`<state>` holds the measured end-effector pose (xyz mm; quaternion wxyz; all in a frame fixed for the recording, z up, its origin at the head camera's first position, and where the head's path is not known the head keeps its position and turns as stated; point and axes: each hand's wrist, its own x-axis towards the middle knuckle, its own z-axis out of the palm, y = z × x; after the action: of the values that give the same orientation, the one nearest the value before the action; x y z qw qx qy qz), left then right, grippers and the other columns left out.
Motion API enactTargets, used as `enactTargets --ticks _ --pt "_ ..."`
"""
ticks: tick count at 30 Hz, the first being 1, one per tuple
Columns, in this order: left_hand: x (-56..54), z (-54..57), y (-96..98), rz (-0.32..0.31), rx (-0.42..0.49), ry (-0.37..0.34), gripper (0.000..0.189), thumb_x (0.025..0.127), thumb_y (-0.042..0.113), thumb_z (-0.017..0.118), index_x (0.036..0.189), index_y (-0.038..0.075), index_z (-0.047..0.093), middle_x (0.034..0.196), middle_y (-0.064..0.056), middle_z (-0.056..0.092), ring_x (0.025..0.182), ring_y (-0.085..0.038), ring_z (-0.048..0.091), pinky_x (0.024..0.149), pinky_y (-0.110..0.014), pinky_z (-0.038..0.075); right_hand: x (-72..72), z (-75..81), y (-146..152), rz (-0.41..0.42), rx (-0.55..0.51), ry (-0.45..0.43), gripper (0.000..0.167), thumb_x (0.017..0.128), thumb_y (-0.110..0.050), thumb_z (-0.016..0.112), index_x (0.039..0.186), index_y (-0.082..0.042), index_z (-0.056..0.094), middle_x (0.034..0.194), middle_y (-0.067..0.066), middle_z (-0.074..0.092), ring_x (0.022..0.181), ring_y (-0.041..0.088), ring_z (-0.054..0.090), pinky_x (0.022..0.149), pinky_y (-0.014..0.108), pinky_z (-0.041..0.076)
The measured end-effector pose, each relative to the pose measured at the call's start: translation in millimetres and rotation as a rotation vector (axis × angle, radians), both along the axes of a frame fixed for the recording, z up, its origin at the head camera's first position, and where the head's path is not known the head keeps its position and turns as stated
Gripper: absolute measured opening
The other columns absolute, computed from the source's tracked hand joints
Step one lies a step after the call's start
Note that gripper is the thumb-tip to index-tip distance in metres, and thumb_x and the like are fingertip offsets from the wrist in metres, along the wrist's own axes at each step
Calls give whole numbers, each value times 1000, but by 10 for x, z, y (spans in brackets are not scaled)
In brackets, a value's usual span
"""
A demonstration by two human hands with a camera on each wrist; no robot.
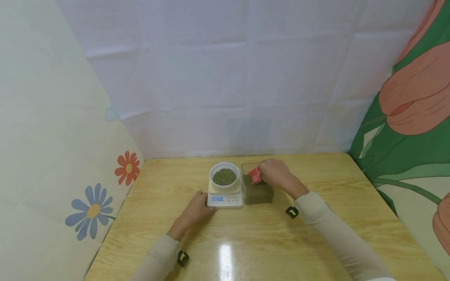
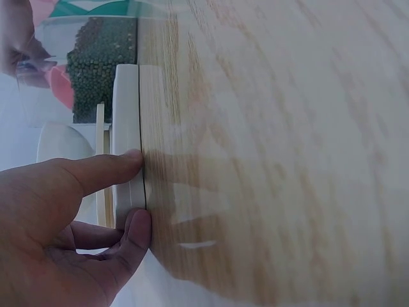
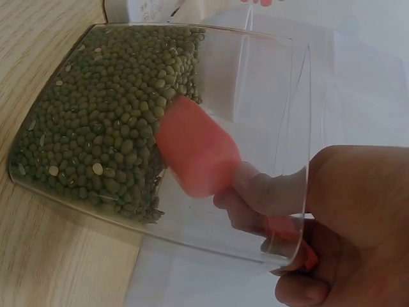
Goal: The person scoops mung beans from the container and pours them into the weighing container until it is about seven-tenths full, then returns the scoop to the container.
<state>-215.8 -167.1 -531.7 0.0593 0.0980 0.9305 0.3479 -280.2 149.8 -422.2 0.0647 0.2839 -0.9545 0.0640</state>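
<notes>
My right hand (image 1: 275, 171) grips the handle of a red scoop (image 3: 197, 148) inside a clear container (image 1: 258, 195). The scoop's front edge dips into green mung beans (image 3: 96, 121), which fill the lower part of that container. At the front left corner of a white kitchen scale (image 1: 233, 201), my left hand (image 1: 197, 207) holds the edge between thumb and curled fingers. A white bowl (image 1: 225, 165) with more mung beans stands on the scale. The scale's display (image 1: 217, 199) is lit, its digits too small to read surely.
Scale and container stand side by side on a wood-grain table (image 1: 242, 234). A white sheet (image 1: 211, 78) hangs behind the table. Flower-patterned panels flank it, with a blue flower (image 1: 93, 210) on the left and pink tulips (image 1: 418, 93) on the right.
</notes>
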Motion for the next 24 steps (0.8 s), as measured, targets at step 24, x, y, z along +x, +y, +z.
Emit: enactTargets --ticks 24 --pt "-6 -4 -9 -6 -3 5 43 88 18 86 124 -1 72 103 -8 58 91 -20 49 82 -36 53 -51 -35 -88 -19 38 -35 23 84 3 67 69 -14 66 72 2 68 65 19 58 56 39 52"
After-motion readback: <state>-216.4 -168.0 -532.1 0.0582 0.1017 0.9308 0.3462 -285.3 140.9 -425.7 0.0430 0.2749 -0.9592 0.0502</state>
